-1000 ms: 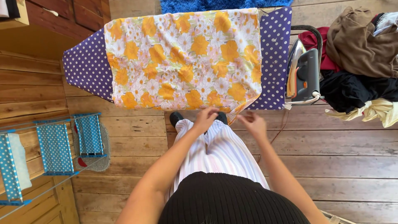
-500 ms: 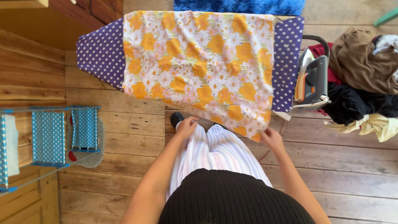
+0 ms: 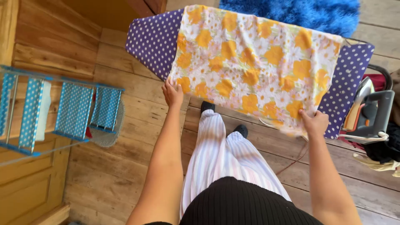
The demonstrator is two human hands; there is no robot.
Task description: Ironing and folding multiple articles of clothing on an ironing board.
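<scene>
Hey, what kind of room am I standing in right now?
Most likely a home laundry or ironing corner in a wood-floored room. Both hands, left hand and right hand, hold a floral cloth on a purple polka-dot ironing board; an iron and a drying rack stand nearby.

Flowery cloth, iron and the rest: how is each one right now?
Flowery cloth: spread on the board, near corners gripped.
Left hand: grips one corner.
Right hand: grips the other.
Ironing board: mostly covered.
Iron: parked on its end.
</scene>
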